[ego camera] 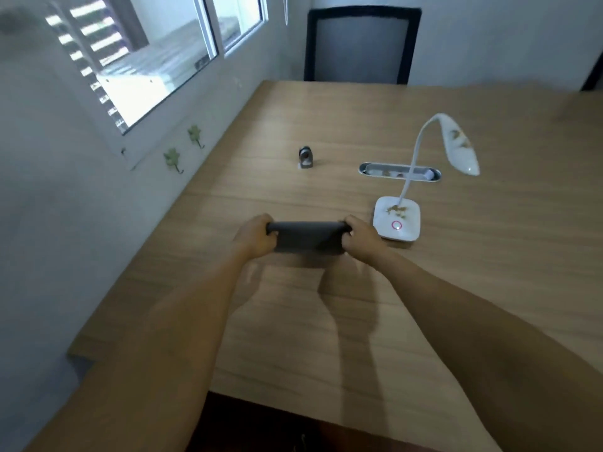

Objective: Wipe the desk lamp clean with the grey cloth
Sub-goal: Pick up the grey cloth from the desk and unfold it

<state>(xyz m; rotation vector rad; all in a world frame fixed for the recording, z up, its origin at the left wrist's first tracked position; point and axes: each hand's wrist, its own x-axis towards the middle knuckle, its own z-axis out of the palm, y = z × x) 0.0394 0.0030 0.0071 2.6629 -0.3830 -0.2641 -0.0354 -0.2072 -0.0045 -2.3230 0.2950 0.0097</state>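
Note:
A grey cloth (308, 238) is stretched flat between my two hands, just above the wooden desk (489, 288). My left hand (256, 238) grips its left edge and my right hand (360, 239) grips its right edge. The white desk lamp (396, 221) stands right of my right hand, close to it but apart. Its square base has a pink ring button and brown crumbs on top. A thin bent neck rises to the lamp head (460, 145), which also carries brown specks.
A small grey metal object (306, 157) stands behind the cloth. An oval cable slot (399, 172) lies in the desk behind the lamp base. A dark chair (360, 44) stands at the far edge. The wall with a window (146, 57) runs along the left.

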